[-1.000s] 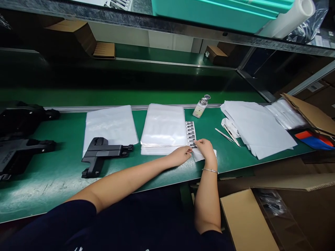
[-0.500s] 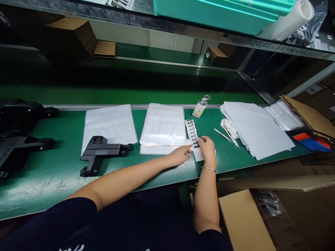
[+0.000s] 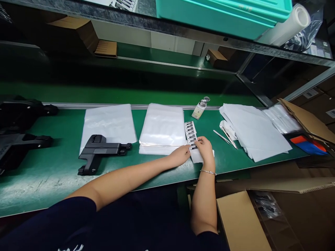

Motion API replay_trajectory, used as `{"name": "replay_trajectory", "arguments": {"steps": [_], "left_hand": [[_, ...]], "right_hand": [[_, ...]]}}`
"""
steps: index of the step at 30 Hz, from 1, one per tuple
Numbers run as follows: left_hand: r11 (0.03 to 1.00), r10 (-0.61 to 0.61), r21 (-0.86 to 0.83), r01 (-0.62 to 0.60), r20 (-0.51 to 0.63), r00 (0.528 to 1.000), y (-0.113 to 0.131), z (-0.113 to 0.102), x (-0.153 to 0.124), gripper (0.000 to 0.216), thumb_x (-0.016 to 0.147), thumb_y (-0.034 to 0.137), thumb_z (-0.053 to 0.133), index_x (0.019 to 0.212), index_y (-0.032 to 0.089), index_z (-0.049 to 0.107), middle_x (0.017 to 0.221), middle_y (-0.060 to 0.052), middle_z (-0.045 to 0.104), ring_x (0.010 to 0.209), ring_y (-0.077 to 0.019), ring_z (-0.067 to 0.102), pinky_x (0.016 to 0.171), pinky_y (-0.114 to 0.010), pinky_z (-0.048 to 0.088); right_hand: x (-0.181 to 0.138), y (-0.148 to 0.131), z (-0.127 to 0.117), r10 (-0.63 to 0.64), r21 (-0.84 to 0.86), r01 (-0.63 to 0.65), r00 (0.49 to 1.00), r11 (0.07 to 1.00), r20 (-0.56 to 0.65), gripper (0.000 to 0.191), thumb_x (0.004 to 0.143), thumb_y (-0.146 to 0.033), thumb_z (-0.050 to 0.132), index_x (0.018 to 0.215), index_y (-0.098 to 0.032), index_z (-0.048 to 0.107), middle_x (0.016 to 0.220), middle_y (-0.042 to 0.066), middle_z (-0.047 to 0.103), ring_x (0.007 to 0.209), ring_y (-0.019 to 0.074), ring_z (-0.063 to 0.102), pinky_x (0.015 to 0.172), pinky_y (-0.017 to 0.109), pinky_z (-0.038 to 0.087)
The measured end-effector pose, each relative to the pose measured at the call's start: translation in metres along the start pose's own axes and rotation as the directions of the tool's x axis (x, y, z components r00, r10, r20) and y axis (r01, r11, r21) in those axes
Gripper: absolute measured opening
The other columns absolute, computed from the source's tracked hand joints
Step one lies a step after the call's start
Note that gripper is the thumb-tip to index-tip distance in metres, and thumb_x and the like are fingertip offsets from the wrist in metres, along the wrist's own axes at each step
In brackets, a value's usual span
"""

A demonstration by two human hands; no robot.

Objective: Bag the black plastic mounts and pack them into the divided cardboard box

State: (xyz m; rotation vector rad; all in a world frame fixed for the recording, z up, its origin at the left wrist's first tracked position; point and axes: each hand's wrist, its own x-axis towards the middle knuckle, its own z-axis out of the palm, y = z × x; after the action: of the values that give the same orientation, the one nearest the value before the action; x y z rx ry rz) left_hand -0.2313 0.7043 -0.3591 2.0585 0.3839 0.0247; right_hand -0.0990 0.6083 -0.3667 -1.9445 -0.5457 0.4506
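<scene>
A strip of white labels with black print [image 3: 190,129] lies on the green bench, just right of a stack of clear plastic bags [image 3: 162,125]. My left hand [image 3: 180,156] has its fingers curled closed at the strip's lower left edge. From the right, my right hand [image 3: 206,149] pinches the strip near its lower end, thumb and forefinger over the printed labels. The blank white lower part [image 3: 196,157] of the strip shows between both hands. My fingertips partly cover the lowest labels.
A black plastic bracket-like part [image 3: 101,151] rests partly on another plastic bag [image 3: 110,120]; more black parts [image 3: 21,139] sit at left. Behind the hands stands a small bottle [image 3: 199,108]. Tweezers [image 3: 222,137] and white sheets [image 3: 253,130] lie right. An open carton [image 3: 243,219] stands below the edge.
My right hand has shifted slightly left and its fingers now reach over the lower labels. My left hand's outstretched forefinger has drawn in at the strip's edge.
</scene>
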Motion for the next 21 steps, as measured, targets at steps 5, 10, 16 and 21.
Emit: {"name": "replay_trajectory", "arguments": {"steps": [5, 10, 16, 21], "left_hand": [[0.860, 0.032, -0.503, -0.090, -0.124, 0.992, 0.001, 0.009, -0.003, 0.061, 0.084, 0.021, 0.055, 0.142, 0.014, 0.040, 0.105, -0.009, 0.066, 0.080, -0.0158, 0.063, 0.080, -0.031, 0.049], [0.727, -0.079, -0.682, -0.078, -0.196, 0.977, -0.005, 0.009, 0.012, 0.029, 0.076, 0.014, 0.059, 0.103, 0.011, 0.067, 0.078, -0.003, 0.068, 0.070, -0.0127, 0.060, 0.067, -0.022, 0.045], [0.709, -0.112, -0.702, -0.059, -0.195, 0.974, -0.010, 0.008, 0.020, 0.020, 0.076, 0.017, 0.060, 0.094, 0.012, 0.067, 0.074, -0.003, 0.069, 0.063, -0.0117, 0.059, 0.060, -0.021, 0.044], [0.719, -0.110, -0.695, -0.027, -0.152, 0.982, -0.008, 0.009, 0.019, 0.021, 0.077, 0.015, 0.058, 0.096, 0.011, 0.067, 0.080, -0.005, 0.071, 0.066, -0.0126, 0.062, 0.064, -0.023, 0.047]], "right_hand": [[-0.015, -0.002, 0.005, 0.003, 0.199, 0.020, 0.994, 0.980, -0.112, 0.035, 0.072, -0.047, 0.059, 0.092, -0.023, 0.046, 0.060, -0.005, 0.056, 0.052, 0.0149, 0.052, 0.052, 0.027, 0.041], [-0.032, 0.001, 0.006, -0.046, 0.179, 0.111, 0.942, 0.978, -0.333, 0.033, 0.081, -0.053, 0.054, 0.087, -0.021, 0.054, 0.077, 0.003, 0.064, 0.069, 0.0178, 0.059, 0.060, 0.029, 0.045], [-0.046, 0.015, 0.001, -0.511, -0.344, 0.409, 0.806, 0.845, -0.298, 0.025, 0.088, -0.040, 0.053, 0.083, -0.021, 0.068, 0.096, 0.010, 0.067, 0.099, 0.0247, 0.059, 0.091, 0.043, 0.045], [-0.050, 0.016, 0.001, -0.608, -0.559, 0.383, 0.739, 0.735, -0.292, 0.022, 0.090, -0.037, 0.053, 0.091, -0.022, 0.069, 0.110, 0.013, 0.064, 0.108, 0.0268, 0.055, 0.104, 0.052, 0.034]]}}
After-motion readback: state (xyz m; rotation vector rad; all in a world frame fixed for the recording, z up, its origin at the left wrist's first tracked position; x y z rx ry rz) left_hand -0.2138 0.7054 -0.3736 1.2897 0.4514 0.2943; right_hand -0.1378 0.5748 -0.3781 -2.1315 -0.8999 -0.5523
